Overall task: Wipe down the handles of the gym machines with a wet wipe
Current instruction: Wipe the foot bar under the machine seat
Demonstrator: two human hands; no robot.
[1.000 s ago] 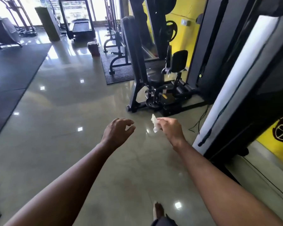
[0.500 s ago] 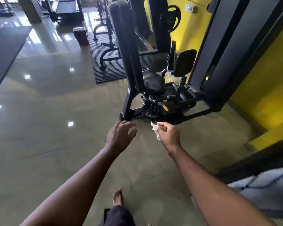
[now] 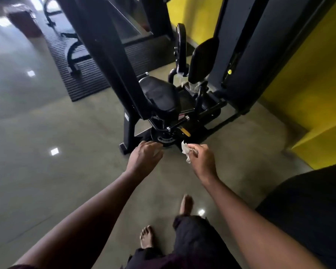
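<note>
Head view: R hand (image 3: 202,161) pinches wipe (image 3: 185,151), L hand (image 3: 144,158) relaxed; machine (image 3: 160,98) ahead, mat (image 3: 81,82) beyond.

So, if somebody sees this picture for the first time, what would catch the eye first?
The eye goes first to the black gym machine with a padded seat in the middle, standing on the glossy grey floor before the bright yellow wall. Below it in the picture, the right hand pinches a crumpled white wet wipe, while the left hand reaches out beside it, holding nothing.
</note>
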